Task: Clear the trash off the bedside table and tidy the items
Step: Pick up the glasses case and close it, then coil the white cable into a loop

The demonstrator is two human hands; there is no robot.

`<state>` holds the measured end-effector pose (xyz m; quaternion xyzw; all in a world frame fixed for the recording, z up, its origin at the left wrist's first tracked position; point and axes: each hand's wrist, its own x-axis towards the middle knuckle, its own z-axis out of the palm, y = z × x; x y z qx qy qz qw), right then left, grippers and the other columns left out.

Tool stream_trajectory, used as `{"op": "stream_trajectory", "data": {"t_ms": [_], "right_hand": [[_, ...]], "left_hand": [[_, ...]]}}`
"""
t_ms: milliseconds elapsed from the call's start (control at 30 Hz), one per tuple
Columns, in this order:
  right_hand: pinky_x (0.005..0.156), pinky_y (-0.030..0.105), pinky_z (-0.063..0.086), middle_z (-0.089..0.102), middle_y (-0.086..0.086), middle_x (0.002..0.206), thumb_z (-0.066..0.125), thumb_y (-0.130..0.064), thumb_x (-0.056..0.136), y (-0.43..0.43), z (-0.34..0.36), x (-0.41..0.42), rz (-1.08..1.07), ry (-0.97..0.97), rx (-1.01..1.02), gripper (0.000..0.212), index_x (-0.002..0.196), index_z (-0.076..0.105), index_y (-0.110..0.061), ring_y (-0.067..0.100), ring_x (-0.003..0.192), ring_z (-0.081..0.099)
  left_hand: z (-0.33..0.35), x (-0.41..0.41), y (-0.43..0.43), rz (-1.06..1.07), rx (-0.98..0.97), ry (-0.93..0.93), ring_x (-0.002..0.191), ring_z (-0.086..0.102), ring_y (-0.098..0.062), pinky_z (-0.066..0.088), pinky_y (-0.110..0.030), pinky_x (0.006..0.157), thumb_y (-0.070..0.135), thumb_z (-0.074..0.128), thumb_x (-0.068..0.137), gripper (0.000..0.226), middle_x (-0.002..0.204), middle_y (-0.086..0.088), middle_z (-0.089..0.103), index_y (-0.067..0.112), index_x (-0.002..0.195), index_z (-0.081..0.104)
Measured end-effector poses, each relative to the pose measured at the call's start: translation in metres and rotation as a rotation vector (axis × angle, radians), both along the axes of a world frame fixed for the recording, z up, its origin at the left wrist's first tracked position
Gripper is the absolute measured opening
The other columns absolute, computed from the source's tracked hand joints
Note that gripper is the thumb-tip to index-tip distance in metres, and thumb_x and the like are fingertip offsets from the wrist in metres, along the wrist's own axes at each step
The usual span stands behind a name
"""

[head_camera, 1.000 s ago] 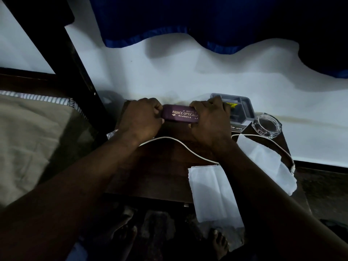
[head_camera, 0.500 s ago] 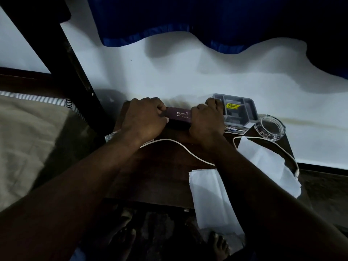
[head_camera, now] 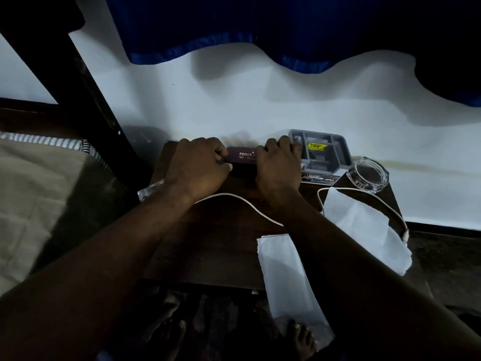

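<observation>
a: which step is this?
b: tidying, it seems. the left hand (head_camera: 197, 165) and right hand (head_camera: 278, 166) each curl round one end of the purple case (head_camera: 240, 158), at the back edge of the table (head_camera: 221, 243), centre frame.
a: how does it lie?
b: long axis left-right along the wall (head_camera: 234, 108), lettering up. next, likely let go and gather the white papers (head_camera: 283, 277).

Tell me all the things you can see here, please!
spectacle case: 1, purple, back of table, between both hands
compartment tray: 1, grey, yellow sticker, back right
glass ashtray: 1, clear, right of tray
cable: 1, white, across table
paper napkins: 2, white, front edge and right edge
wrapper: 1, clear, table's left edge
bedside table: 1, dark brown
curtain: 1, blue, above
bed sheet: 1, beige, left
left hand: grips case's left end
right hand: grips case's right end
feet: 2, bare, on floor below
</observation>
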<state>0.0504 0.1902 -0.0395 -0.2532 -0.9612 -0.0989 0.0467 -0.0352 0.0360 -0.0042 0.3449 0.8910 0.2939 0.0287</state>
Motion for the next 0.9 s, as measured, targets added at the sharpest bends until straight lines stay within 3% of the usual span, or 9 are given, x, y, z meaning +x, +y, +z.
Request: {"op": "stream_trajectory", "data": {"t_ms": [267, 633, 700, 767, 900], "right_hand": [[0.108, 0.052, 0.028, 0.062, 0.014, 0.121, 0.058, -0.014, 0.086, -0.001, -0.005, -0.003, -0.017, 0.042, 0.008, 0.032, 0.116, 0.067, -0.008, 0.038, 0.124, 0.045], [0.111, 0.052, 0.03, 0.065, 0.014, 0.117, 0.061, -0.019, 0.083, -0.003, 0.007, 0.009, 0.029, 0.081, -0.009, 0.035, 0.117, 0.064, -0.009, 0.038, 0.123, 0.048], [0.107, 0.051, 0.033, 0.067, 0.013, 0.113, 0.063, -0.021, 0.08, -0.004, 0.015, 0.013, 0.047, 0.114, -0.005, 0.035, 0.113, 0.066, -0.01, 0.038, 0.12, 0.05], [0.103, 0.049, 0.034, 0.069, 0.011, 0.109, 0.063, -0.026, 0.079, -0.006, 0.023, 0.02, 0.056, 0.145, -0.005, 0.034, 0.108, 0.068, -0.011, 0.038, 0.116, 0.052], [0.099, 0.046, 0.034, 0.071, 0.007, 0.107, 0.061, -0.034, 0.082, -0.003, 0.042, 0.043, 0.053, 0.183, -0.044, 0.031, 0.106, 0.072, -0.015, 0.036, 0.117, 0.053]], "left_hand": [[-0.002, 0.005, 0.002, 0.003, -0.004, 0.008, 0.096, 0.068, -0.013, 0.031, -0.024, 0.088, 0.035, 0.076, 0.082, 0.015, 0.095, 0.009, 0.076, 0.027, 0.094, 0.073], [0.007, 0.016, 0.004, -0.018, -0.052, 0.021, 0.102, 0.066, -0.012, 0.029, -0.022, 0.087, 0.035, 0.073, 0.085, 0.019, 0.1, 0.009, 0.076, 0.026, 0.102, 0.074], [0.007, 0.018, 0.005, -0.035, -0.053, 0.0, 0.098, 0.068, -0.015, 0.036, -0.023, 0.091, 0.033, 0.074, 0.085, 0.017, 0.096, 0.007, 0.077, 0.024, 0.099, 0.075], [0.008, 0.022, 0.008, -0.079, -0.05, -0.033, 0.096, 0.069, -0.021, 0.045, -0.033, 0.096, 0.029, 0.074, 0.085, 0.015, 0.094, 0.003, 0.077, 0.021, 0.098, 0.075], [0.008, 0.032, 0.016, -0.161, -0.114, 0.025, 0.096, 0.069, -0.029, 0.049, -0.033, 0.086, 0.036, 0.074, 0.084, 0.019, 0.099, -0.006, 0.077, 0.022, 0.098, 0.076]]}}
